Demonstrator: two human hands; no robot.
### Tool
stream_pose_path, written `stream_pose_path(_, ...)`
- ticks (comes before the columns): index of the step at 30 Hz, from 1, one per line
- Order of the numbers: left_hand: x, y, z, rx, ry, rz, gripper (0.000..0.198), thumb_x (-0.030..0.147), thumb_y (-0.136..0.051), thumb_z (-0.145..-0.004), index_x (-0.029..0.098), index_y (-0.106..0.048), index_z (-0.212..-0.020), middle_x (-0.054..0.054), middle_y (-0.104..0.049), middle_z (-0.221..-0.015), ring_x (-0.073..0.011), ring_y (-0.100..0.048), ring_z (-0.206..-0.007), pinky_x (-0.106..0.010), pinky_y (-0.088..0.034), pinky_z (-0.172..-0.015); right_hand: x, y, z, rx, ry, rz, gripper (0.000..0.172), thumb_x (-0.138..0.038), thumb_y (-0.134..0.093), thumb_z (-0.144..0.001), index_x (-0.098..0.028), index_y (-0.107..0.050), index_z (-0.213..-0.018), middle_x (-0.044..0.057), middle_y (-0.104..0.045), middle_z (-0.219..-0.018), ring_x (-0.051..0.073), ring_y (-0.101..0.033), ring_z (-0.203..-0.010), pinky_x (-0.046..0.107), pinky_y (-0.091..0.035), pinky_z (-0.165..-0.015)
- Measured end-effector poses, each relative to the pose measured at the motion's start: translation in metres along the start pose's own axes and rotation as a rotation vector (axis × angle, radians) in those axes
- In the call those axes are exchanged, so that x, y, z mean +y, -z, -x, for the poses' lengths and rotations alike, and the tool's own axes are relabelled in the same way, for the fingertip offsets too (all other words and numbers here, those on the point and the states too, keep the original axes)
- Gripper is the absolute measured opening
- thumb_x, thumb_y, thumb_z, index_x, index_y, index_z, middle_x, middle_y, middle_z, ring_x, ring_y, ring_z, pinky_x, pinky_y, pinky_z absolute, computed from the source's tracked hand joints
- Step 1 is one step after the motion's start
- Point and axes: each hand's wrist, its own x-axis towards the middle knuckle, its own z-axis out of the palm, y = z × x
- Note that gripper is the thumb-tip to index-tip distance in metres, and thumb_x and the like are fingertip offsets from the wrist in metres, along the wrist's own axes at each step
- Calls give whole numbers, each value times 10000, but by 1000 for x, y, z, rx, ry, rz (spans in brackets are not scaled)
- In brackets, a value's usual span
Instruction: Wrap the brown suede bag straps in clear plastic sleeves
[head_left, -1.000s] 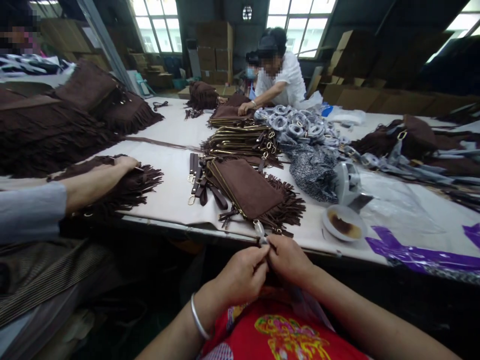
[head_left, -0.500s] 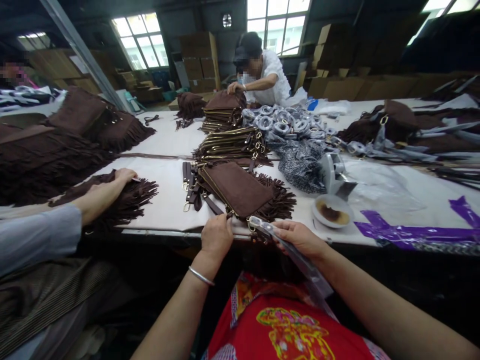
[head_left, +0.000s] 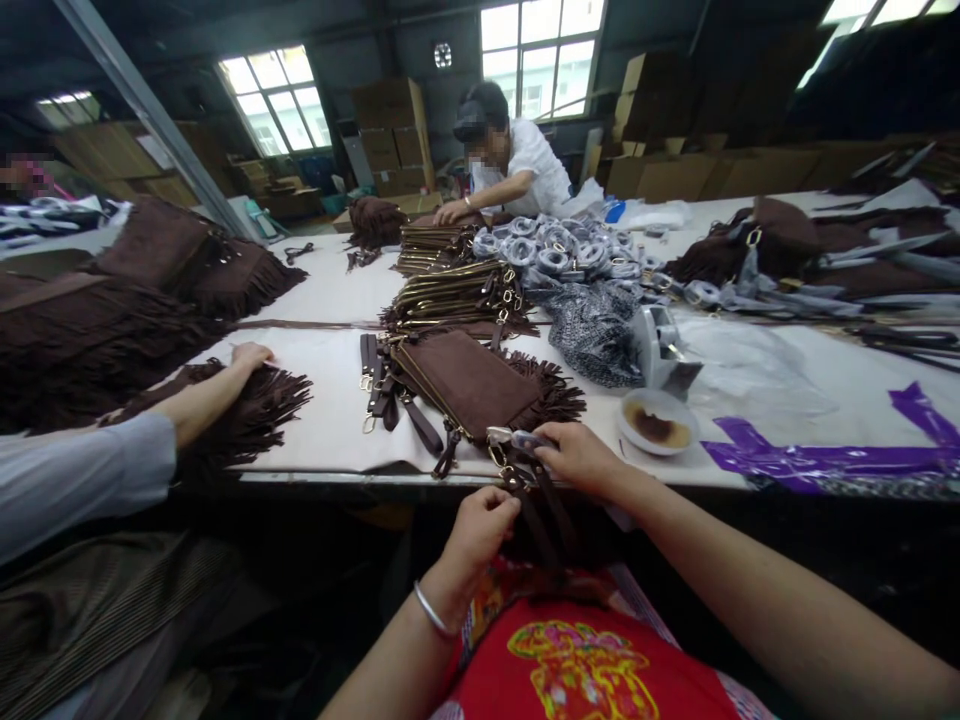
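A brown fringed zip pouch [head_left: 480, 380] lies flat near the front edge of the table. Just below that edge, my left hand [head_left: 480, 530] is closed in a pinch at a dark brown strap [head_left: 536, 520] with gold clips. My right hand [head_left: 581, 458] grips a strap wrapped in clear-grey film [head_left: 529, 438], close to the pouch's lower right corner. A gold clasp [head_left: 496, 452] hangs between the two hands. To the left of the pouch rest several short brown wrist straps [head_left: 386, 392] with gold clips.
Behind the pouch is a pile of zip pouches [head_left: 450, 295], beside wrapped coiled straps [head_left: 555, 245]. A tape dispenser [head_left: 660, 350] and a bowl of brown liquid [head_left: 658, 422] stand right. A co-worker's hand [head_left: 251, 357] touches fringed brown material at left; another person [head_left: 517, 160] leans over the far side.
My left hand has left the pouch's corner and moved right and down to the brown strap. The wrapped strap that trailed below my right hand has given way to bare brown straps.
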Motion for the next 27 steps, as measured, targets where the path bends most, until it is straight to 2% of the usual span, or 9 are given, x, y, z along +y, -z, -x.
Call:
stream_pose_path(4,17,8,6,-203,145,501,131,218,-694,-696,138,-598,-737,-44,-650,-779,-161,-621,-737,-305,-511,-712,16,-9,14,-20,-35,-92,189,-258,-543,-842,-194,-704,-917,34,-709,-855,175,-624,-805,246,-434,-732)
stream_pose_path(7,28,8,7,-225,325,706,161,238,-646,-770,110,-618,-863,-46,-635,-788,-112,-594,-626,-285,-531,-646,18,-11,26,139,10,74,198,-239,-550,-846,-160,-682,-970,94,-681,-936,226,-594,-908,320,-435,-823)
stream_pose_path(9,33,5,6,-197,381,746,176,263,-622,-818,111,-605,-905,-4,-584,-725,-56,-513,-512,-227,-504,-560,12,-9,35,258,85,140,220,-209,-573,-833,-145,-657,-1027,126,-650,-1020,253,-558,-987,367,-422,-882)
stream_pose_path(12,33,1,5,-196,340,705,199,296,-635,-833,134,-577,-934,39,-513,-674,-24,-433,-455,-170,-433,-473,2,0,47,365,210,92,235,-185,-568,-847,-159,-627,-1073,119,-625,-1083,239,-536,-1029,368,-416,-923)
stream_pose_path(15,25,0,1,-260,283,659,270,365,-681,-797,149,-555,-898,85,-383,-593,-8,-321,-410,-125,-279,-386,4,19,51,415,231,75,149,-194,-516,-891,-177,-642,-970,84,-655,-964,202,-570,-935,323,-428,-871)
stream_pose_path(18,14,1,-5,-263,239,589,371,487,-699,-752,169,-524,-830,114,-251,-552,-9,-215,-393,-125,-187,-363,21,48,48,418,50,117,203,-235,-502,-908,-180,-621,-752,45,-653,-747,163,-583,-728,267,-420,-711)
stream_pose_path(21,3,3,-14,-262,242,531,465,581,-718,-681,186,-507,-806,122,-216,-530,-14,-174,-388,-135,-165,-356,45,79,37,442,-185,201,249,-288,-528,-894,-177,-593,-681,38,-644,-683,149,-571,-656,246,-377,-633)
stream_pose_path(25,-10,4,-28,-268,289,512,589,663,-765,-531,197,-507,-783,131,-217,-484,-18,-150,-374,-155,-172,-348,73,108,-4,374,-355,372,383,-429,-444,-936,-162,-647,-752,85,-681,-767,173,-604,-735,261,-378,-667)
stream_pose_path(27,-15,5,-32,-279,303,509,605,668,-776,-503,196,-508,-772,129,-243,-476,-15,-157,-372,-158,-179,-362,83,115,-36,307,-372,411,353,-388,-423,-955,-158,-675,-866,100,-696,-890,185,-620,-839,266,-402,-727)
